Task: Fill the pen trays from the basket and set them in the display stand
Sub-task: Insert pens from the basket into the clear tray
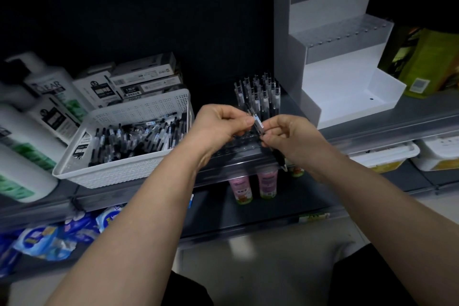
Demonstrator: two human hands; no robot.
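Two-handed, gripping a pen [257, 124] just above the front of the tray [238, 149]. Pinching its upper end between thumb and forefinger of the left hand [221, 124], the other fingers curling in toward the palm. Wrapping the right hand [285, 134] round the barrel lower down, with the dark tip poking out beneath that hand (possibly more than one pen in this grip; too blurred to count). Holding the pen slanted between both hands, fingertips almost meeting. Hovering over the tray's bare front rows of holes, with standing pens [258, 94] filling the back rows just beyond the fingers.

Working with the basket [104, 171] just left of the left wrist, loose pens [134, 139] lying heaped inside it. Facing the display stand [335, 62] up and to the right, well apart from both hands, its white steps rising toward the back. Sharing one shelf [372, 129] among basket, tray and stand.

Passing over shampoo bottles [49, 97] at far left, boxes [139, 82] stacked behind the basket, and pink cups [253, 184] on the level below, under the tray.
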